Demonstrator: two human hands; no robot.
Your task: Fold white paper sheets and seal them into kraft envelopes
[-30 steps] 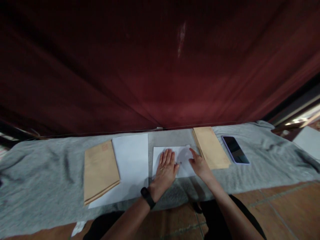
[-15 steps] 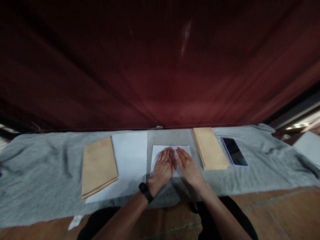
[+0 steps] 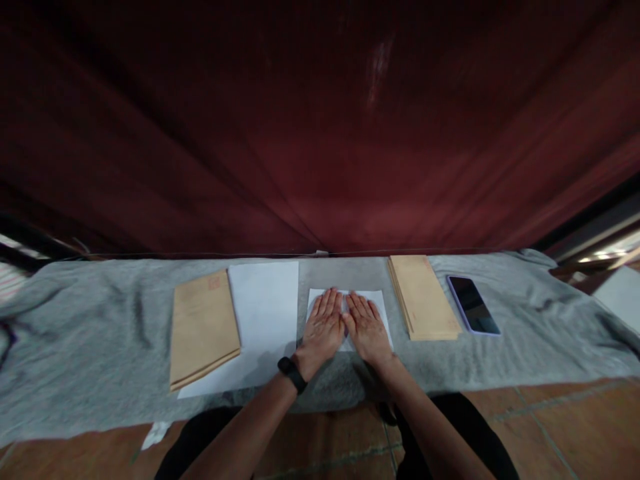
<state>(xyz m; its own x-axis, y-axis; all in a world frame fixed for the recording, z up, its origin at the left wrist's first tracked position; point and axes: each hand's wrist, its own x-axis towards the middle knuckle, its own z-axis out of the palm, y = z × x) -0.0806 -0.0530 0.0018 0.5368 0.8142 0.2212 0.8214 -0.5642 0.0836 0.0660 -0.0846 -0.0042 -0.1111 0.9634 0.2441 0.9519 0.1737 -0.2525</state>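
Observation:
A folded sheet of white paper (image 3: 379,298) lies flat on the grey cloth in front of me, partly covered by my hands. My left hand (image 3: 323,328) rests palm down on its left half, fingers stretched out and pointing away from me. On the right half my right hand (image 3: 367,331) lies flat too, its fingers slightly spread. The thumbs nearly meet at the middle of the paper. To the left are larger white sheets (image 3: 265,300), with brown envelopes (image 3: 204,330) overlapping their left side. A stack of brown envelopes (image 3: 425,297) stands to the right of my right hand.
A phone in a purple case (image 3: 473,305) lies right of the envelope stack. Grey cloth (image 3: 545,327) covers the work surface, which ends at a dark red panel (image 3: 320,167). A white scrap (image 3: 156,435) is on the tiled floor (image 3: 565,427) at the front left.
My right hand has turned from a slanted pose to flat, palm down, with its fingers more spread. My left hand stays flat on the paper. The view has shifted slightly.

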